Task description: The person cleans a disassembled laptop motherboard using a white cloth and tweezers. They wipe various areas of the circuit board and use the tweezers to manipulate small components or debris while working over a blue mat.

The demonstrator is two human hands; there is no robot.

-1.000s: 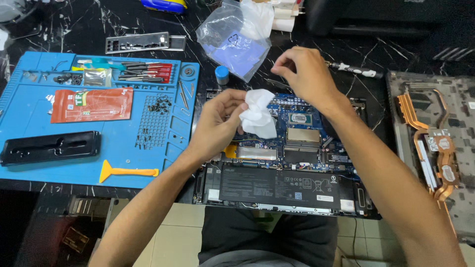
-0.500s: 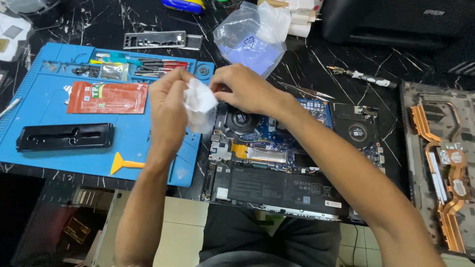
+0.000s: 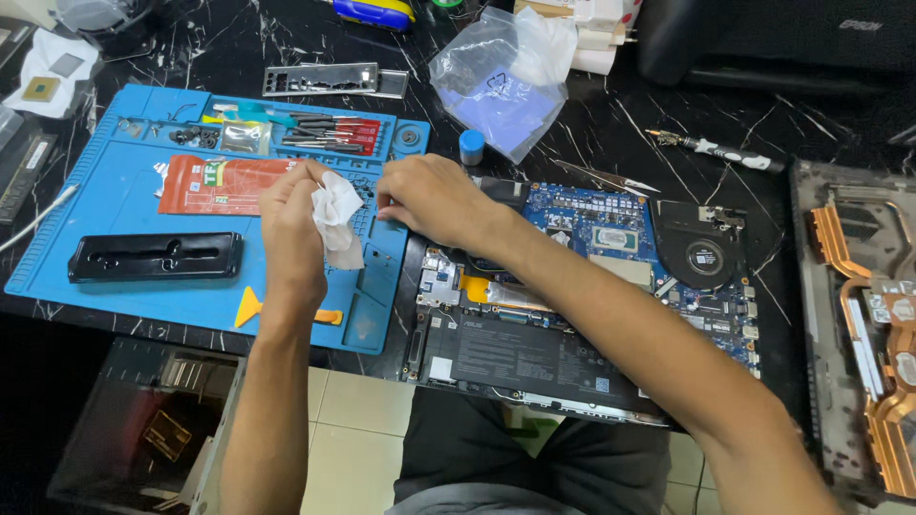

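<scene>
My left hand (image 3: 291,229) grips a crumpled white tissue (image 3: 336,215) above the blue silicone work mat (image 3: 105,200). My right hand (image 3: 429,195) reaches over the mat's right edge, fingers curled, its fingertips close to the tissue; whether it pinches anything is hidden. To the right lies an opened laptop (image 3: 582,296) with its blue mainboard, bare processor chip (image 3: 614,238), fan (image 3: 704,256) and black battery (image 3: 520,358) exposed.
On the mat lie a red packet (image 3: 205,183), a black tray (image 3: 153,256), an orange pry tool (image 3: 250,310) and red-handled tools (image 3: 329,133). Behind are a plastic bag (image 3: 506,81), a blue-capped vial (image 3: 471,145), a metal plate (image 3: 329,81) and a screwdriver (image 3: 720,151). The copper heatsink (image 3: 863,315) rests at the right.
Both hands moved left with the tissue, from above the laptop's mainboard to over the blue mat. The processor chip is uncovered again.
</scene>
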